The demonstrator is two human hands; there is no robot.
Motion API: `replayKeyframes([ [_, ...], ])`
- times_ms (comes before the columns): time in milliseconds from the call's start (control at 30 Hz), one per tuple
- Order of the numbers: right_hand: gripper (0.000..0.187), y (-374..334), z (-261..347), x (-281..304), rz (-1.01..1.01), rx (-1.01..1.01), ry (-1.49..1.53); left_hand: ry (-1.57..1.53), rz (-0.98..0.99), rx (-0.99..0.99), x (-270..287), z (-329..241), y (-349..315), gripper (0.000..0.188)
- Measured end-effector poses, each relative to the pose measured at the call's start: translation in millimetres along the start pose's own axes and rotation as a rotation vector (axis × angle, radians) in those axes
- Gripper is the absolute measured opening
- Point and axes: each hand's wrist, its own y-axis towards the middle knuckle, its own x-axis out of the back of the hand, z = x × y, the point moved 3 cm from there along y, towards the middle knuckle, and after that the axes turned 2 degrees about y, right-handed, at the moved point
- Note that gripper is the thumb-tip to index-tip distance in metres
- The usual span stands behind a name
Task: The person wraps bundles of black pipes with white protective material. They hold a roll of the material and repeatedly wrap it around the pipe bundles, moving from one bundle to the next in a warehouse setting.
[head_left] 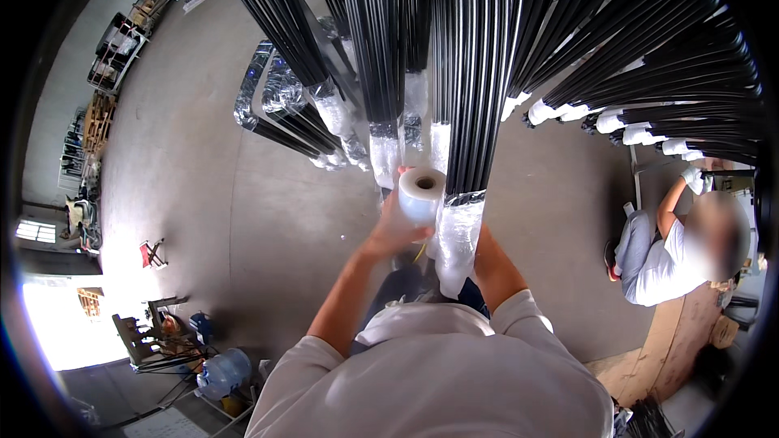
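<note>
My left hand [393, 225] is wrapped around a roll of clear stretch film [420, 199], its pale core end facing up. Right beside the roll hangs a bundle of black tubes [473, 113], its lower end covered in clear film wrap [459, 235]. My right forearm [497, 264] reaches up behind that wrapped end, and the bundle hides my right hand. To the left hang more black tube bundles [369, 49] with film-wrapped lower ends.
At the right, many curved black tubes [649, 32] have white-wrapped ends. A person [669, 255] in a white top sits low near them, by a wooden board [649, 349]. Racks [120, 49] line the left wall; a large water bottle [225, 373] stands lower left.
</note>
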Motion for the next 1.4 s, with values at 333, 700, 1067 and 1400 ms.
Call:
replayKeyframes([
  [333, 0.055, -76.4, 35.2, -70.2, -0.163, 0.212, 0.334, -0.217, 0.063, 0.097, 2.7, 26.9, -5.1, 0.089],
  [700, 0.057, -76.5, 47.6, -82.8, -0.153, 0.271, -0.321, -0.194, -0.119, 0.008, 16.5, 56.4, -43.0, 0.088],
  [1067, 0.038, -108.7, 36.6, -108.5, -0.494, 0.518, -0.963, 0.105, -0.036, -0.05, -2.7, 14.8, -115.4, 0.088],
  [1400, 0.082, -166.7, -28.4, -130.7, -0.353, 0.481, -1.224, 0.157, 0.226, -0.109, -17.7, -18.4, -112.2, 0.085],
])
